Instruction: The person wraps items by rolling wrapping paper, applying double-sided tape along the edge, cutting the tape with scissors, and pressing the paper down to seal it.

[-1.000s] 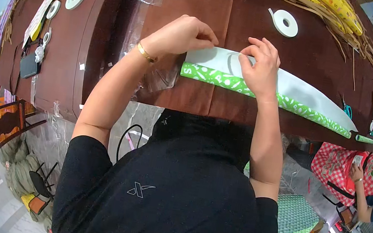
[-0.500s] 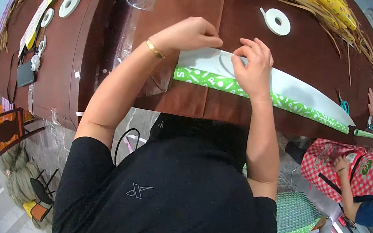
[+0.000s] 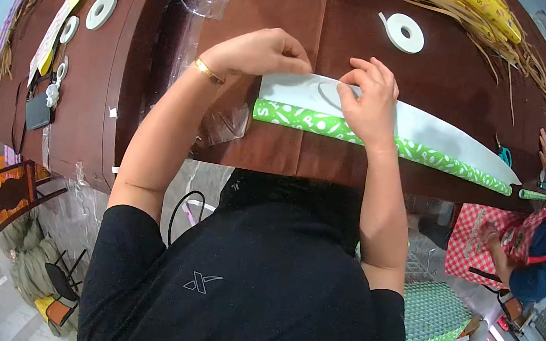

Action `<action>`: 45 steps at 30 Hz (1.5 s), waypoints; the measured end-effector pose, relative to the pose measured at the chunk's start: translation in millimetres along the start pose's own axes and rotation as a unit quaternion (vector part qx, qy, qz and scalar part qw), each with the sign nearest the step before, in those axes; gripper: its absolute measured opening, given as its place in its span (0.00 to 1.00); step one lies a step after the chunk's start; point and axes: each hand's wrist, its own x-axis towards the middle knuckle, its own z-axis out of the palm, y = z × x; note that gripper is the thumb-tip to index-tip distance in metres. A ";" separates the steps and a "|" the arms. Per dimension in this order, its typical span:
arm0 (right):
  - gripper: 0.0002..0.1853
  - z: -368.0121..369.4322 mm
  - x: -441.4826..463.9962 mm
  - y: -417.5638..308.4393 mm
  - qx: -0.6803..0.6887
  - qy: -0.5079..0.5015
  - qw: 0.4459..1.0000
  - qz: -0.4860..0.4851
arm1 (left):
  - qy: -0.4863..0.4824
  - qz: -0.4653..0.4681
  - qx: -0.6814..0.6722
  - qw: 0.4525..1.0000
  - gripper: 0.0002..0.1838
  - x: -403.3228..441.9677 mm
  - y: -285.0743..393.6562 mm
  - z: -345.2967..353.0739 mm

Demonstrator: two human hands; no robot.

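A long strip of wrapping paper [image 3: 322, 123], green with white print outside and pale inside, lies along the table's near edge with its near side rolled or folded over. My left hand [image 3: 265, 55], wearing a gold bracelet, is pinched closed at the paper's far left edge. What its fingertips hold is too small to make out. My right hand [image 3: 371, 100] is over the middle of the pale side, thumb and fingers curled round a white tape roll [image 3: 329, 94], which it partly hides.
Another white tape roll [image 3: 405, 33] lies beyond my hands. Brown strips [image 3: 445, 11] and yellow printed rolls run along the far edge. Teal-handled scissors [image 3: 505, 157] lie at the right. A co-worker [image 3: 544, 246] is at the right end. A second table [image 3: 86, 100] stands left.
My left hand has shifted slightly left and down toward me along the paper's edge. My right hand has barely moved. The co-worker at the right has leaned in, and the red checked cloth has shifted.
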 end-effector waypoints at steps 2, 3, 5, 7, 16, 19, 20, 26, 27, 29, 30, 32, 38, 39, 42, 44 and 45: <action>0.04 0.1 0.3 -0.3 0.000 -0.002 1.000 0.003 | 0.012 -0.029 0.029 0.999 0.15 6.4 6.8 3.3; 0.04 0.3 0.2 -0.6 -0.001 -0.003 1.000 0.002 | 0.025 -0.058 0.059 0.996 0.15 9.6 11.2 5.7; 0.04 0.7 -0.2 -0.4 -0.007 0.002 1.000 0.000 | 0.024 -0.054 0.079 0.995 0.16 16.2 11.8 10.7; 0.04 -0.1 0.1 -0.4 -0.006 0.001 1.000 0.000 | 0.021 -0.049 0.098 0.994 0.16 19.3 12.4 12.2; 0.04 3.1 -0.9 1.3 0.020 0.010 1.000 0.005 | -0.024 0.022 0.072 0.997 0.12 11.1 5.5 4.1; 0.04 7.3 -1.7 2.1 0.021 0.014 1.000 0.002 | -0.030 0.012 0.050 0.998 0.11 11.6 8.6 5.2; 0.04 7.3 -1.3 4.6 0.019 0.019 1.000 0.001 | -0.019 0.014 0.063 0.998 0.11 12.8 10.6 7.2; 0.03 6.0 -3.5 3.3 -0.016 0.030 0.999 0.006 | -0.023 0.025 0.049 0.998 0.10 14.7 6.2 9.5; 0.04 7.1 -3.7 1.9 -0.014 0.031 0.999 0.007 | -0.029 0.008 0.093 0.995 0.10 9.3 12.0 3.3; 0.05 3.2 -6.1 2.5 -0.014 0.031 0.999 0.012 | 0.059 -0.012 0.081 0.995 0.12 -4.7 8.9 4.0; 0.07 0.6 -4.1 1.3 -0.019 0.031 0.999 0.015 | 0.057 -0.010 0.081 0.995 0.12 -8.8 9.8 10.3; 0.10 4.0 -1.8 -3.3 -0.011 0.027 1.000 0.012 | 0.281 0.048 0.073 0.956 0.14 -26.4 11.0 23.3; 0.14 -1.5 1.7 -7.4 0.003 0.084 0.996 -0.024 | 0.455 0.135 0.169 0.864 0.11 -61.9 26.4 72.6; 0.14 -1.8 1.8 -9.1 -0.008 0.077 0.996 -0.040 | 0.442 0.145 0.199 0.862 0.11 -65.1 25.1 80.6; 0.14 1.8 5.7 -18.3 -0.017 0.058 0.995 -0.082 | 0.356 0.130 0.284 0.881 0.09 -65.5 20.1 96.1; 0.15 6.9 8.5 -26.0 -0.028 0.039 0.994 -0.103 | 0.337 0.133 0.310 0.879 0.09 -62.5 17.4 99.4; 0.17 14.9 10.1 -27.1 -0.039 0.043 0.992 -0.116 | 0.323 0.129 0.338 0.874 0.09 -58.9 16.0 102.0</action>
